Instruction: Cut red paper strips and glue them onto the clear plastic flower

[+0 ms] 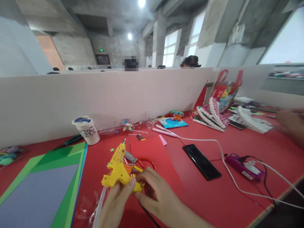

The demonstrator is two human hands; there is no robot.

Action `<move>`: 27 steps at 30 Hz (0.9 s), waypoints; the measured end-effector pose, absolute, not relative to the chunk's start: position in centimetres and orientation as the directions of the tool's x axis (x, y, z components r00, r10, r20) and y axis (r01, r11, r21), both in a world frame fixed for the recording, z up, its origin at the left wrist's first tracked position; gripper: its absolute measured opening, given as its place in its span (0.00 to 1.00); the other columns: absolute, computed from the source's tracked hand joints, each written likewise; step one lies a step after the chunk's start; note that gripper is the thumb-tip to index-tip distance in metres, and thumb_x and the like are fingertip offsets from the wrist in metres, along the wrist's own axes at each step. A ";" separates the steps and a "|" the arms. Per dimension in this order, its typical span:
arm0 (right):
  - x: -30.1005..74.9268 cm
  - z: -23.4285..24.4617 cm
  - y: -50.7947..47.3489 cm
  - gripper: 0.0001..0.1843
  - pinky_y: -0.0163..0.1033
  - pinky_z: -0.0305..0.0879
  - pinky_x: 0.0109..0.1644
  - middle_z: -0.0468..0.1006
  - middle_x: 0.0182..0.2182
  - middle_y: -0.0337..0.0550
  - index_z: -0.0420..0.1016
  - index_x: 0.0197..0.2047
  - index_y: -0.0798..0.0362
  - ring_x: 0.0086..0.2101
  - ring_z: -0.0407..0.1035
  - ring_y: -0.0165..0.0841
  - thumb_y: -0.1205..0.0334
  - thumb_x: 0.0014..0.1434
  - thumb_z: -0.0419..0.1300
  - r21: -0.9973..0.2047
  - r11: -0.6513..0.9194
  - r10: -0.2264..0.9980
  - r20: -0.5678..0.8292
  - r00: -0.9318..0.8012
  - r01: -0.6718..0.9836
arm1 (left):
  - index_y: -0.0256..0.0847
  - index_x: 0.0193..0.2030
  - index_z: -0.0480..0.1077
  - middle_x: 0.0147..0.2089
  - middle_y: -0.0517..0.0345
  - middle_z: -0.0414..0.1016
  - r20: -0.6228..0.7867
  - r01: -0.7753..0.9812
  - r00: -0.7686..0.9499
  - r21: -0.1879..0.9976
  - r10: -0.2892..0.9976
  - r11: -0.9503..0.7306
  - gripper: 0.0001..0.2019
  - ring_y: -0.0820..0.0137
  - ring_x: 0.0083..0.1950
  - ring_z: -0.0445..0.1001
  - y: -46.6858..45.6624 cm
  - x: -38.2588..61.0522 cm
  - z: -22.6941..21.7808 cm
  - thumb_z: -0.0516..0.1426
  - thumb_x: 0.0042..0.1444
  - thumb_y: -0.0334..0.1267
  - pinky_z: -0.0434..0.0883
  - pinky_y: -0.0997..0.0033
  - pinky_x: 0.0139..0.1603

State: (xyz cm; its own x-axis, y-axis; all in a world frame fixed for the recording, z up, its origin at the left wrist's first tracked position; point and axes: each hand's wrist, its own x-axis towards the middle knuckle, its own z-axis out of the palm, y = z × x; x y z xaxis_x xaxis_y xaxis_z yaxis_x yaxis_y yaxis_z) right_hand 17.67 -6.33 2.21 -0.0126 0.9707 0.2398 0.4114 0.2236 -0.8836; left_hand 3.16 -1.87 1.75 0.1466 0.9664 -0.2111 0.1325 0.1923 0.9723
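Note:
A yellow hot glue gun is held low over the red table, its metal nozzle pointing up and away from me. My left hand grips the gun from below, thumb across the handle. The fingers of my right hand are closed around the handle's end, where a dark cord hangs down. From the gun's rear a translucent stick comes down beside my left wrist. Behind the gun lie a red-handled cutting tool, partly hidden, and a sheet of red paper.
Coloured paper sheets are stacked at left, near a white cup. On the right lie a black phone, a purple power strip and white cables. Another person's hand reaches in at far right. A white partition stands behind.

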 end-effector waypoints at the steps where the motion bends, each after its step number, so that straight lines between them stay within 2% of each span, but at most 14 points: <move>1: 17.7 2.1 -6.3 0.15 0.32 0.59 0.35 0.69 0.38 0.38 0.70 0.43 0.51 0.34 0.64 0.29 0.72 0.51 0.60 -0.882 0.235 0.969 0.247 -0.024 0.409 | 0.40 0.29 0.71 0.30 0.57 0.75 -0.233 0.158 0.173 0.966 0.957 0.207 0.13 0.58 0.44 0.74 -1.9 3.2 2.1 0.63 0.43 0.48 0.70 0.65 0.45; 3: 17.7 1.8 -6.1 0.12 0.33 0.60 0.36 0.68 0.37 0.39 0.71 0.42 0.52 0.35 0.64 0.29 0.71 0.53 0.60 -0.881 0.257 0.964 0.262 -0.041 0.397 | 0.41 0.33 0.72 0.34 0.56 0.76 -0.244 0.167 0.223 0.963 0.944 0.210 0.14 0.58 0.45 0.73 -1.8 3.1 2.7 0.60 0.46 0.49 0.70 0.64 0.47; 6: 17.5 1.0 -5.9 0.06 0.34 0.59 0.34 0.67 0.35 0.39 0.70 0.41 0.52 0.33 0.63 0.30 0.65 0.58 0.58 -0.887 0.262 0.960 0.279 -0.009 0.381 | 0.43 0.36 0.75 0.40 0.54 0.78 -0.183 0.114 0.334 0.982 0.925 0.153 0.14 0.58 0.47 0.73 -1.5 2.7 3.0 0.60 0.46 0.48 0.70 0.64 0.50; 9: 16.8 0.2 -5.8 0.06 0.36 0.61 0.36 0.68 0.35 0.41 0.70 0.41 0.51 0.34 0.65 0.32 0.61 0.60 0.57 -0.891 0.255 0.956 0.291 0.043 0.377 | 0.44 0.36 0.76 0.40 0.54 0.79 -0.142 0.026 0.289 0.990 0.947 0.140 0.13 0.58 0.47 0.74 -1.5 2.5 2.7 0.62 0.46 0.47 0.70 0.63 0.49; 12: 15.7 0.0 -6.0 0.09 0.38 0.64 0.45 0.70 0.42 0.45 0.69 0.44 0.50 0.42 0.67 0.35 0.60 0.60 0.57 -0.888 0.292 0.945 0.326 0.039 0.355 | 0.42 0.40 0.75 0.42 0.53 0.78 -0.206 -0.091 0.169 0.970 0.964 0.224 0.15 0.58 0.49 0.73 -2.0 2.9 2.5 0.64 0.45 0.46 0.69 0.63 0.49; 15: 15.5 0.2 -6.0 0.11 0.39 0.64 0.48 0.71 0.46 0.46 0.69 0.47 0.49 0.47 0.67 0.36 0.57 0.61 0.56 -0.875 0.346 0.931 0.365 -0.006 0.337 | 0.39 0.41 0.73 0.43 0.51 0.78 -0.271 -0.278 0.254 0.899 0.928 0.339 0.18 0.57 0.50 0.73 -2.0 3.5 2.9 0.66 0.44 0.44 0.69 0.61 0.51; 17: 17.2 0.3 -5.5 0.12 0.37 0.67 0.43 0.74 0.43 0.44 0.70 0.45 0.49 0.42 0.70 0.35 0.54 0.62 0.53 -0.883 0.271 0.952 0.305 0.029 0.384 | 0.38 0.41 0.73 0.44 0.50 0.77 -0.273 -0.397 0.314 0.832 0.909 0.387 0.16 0.57 0.50 0.73 -1.6 3.5 3.5 0.65 0.46 0.41 0.69 0.59 0.52; 19: 20.4 -0.2 -4.5 0.13 0.37 0.68 0.38 0.76 0.37 0.42 0.71 0.41 0.50 0.36 0.72 0.34 0.51 0.63 0.51 -0.856 0.027 0.957 0.172 0.235 0.516 | 0.38 0.40 0.72 0.44 0.49 0.77 -0.278 -0.481 0.327 0.774 0.903 0.412 0.12 0.58 0.50 0.74 -1.2 3.2 4.1 0.64 0.49 0.39 0.70 0.58 0.52; 20: 22.5 -0.7 -3.9 0.14 0.40 0.68 0.39 0.76 0.37 0.45 0.71 0.42 0.52 0.36 0.71 0.37 0.52 0.62 0.53 -0.833 -0.061 0.931 0.151 0.331 0.551 | 0.38 0.39 0.71 0.44 0.49 0.77 -0.289 -0.507 0.323 0.751 0.901 0.423 0.10 0.58 0.50 0.74 -1.1 3.1 4.3 0.63 0.50 0.38 0.70 0.57 0.51; 23: 28.3 -3.3 -2.1 0.15 0.49 0.64 0.51 0.71 0.47 0.53 0.69 0.47 0.57 0.47 0.67 0.43 0.62 0.58 0.60 -0.772 -0.224 0.868 0.119 0.482 0.595 | 0.40 0.35 0.68 0.43 0.52 0.77 -0.337 -0.516 0.324 0.720 0.884 0.464 0.06 0.60 0.47 0.75 -0.9 2.8 4.6 0.61 0.52 0.34 0.72 0.59 0.46; 27: 31.7 -6.9 -1.1 0.16 0.48 0.69 0.46 0.72 0.48 0.46 0.68 0.52 0.56 0.43 0.70 0.37 0.60 0.62 0.58 -0.720 -0.347 0.864 0.004 0.503 0.601 | 0.39 0.32 0.65 0.35 0.56 0.75 -0.326 -0.482 0.400 0.720 0.856 0.499 0.07 0.65 0.39 0.75 -1.2 3.3 3.5 0.61 0.51 0.33 0.72 0.66 0.37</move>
State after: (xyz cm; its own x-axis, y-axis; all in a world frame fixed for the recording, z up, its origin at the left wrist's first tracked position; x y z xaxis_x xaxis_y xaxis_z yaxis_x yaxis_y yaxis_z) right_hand 31.67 -1.09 -6.87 0.5031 0.8642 0.0036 0.6014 -0.3470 -0.7197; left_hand 3.29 -1.15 3.47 0.4005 0.8565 -0.3256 -0.4824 0.4992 0.7198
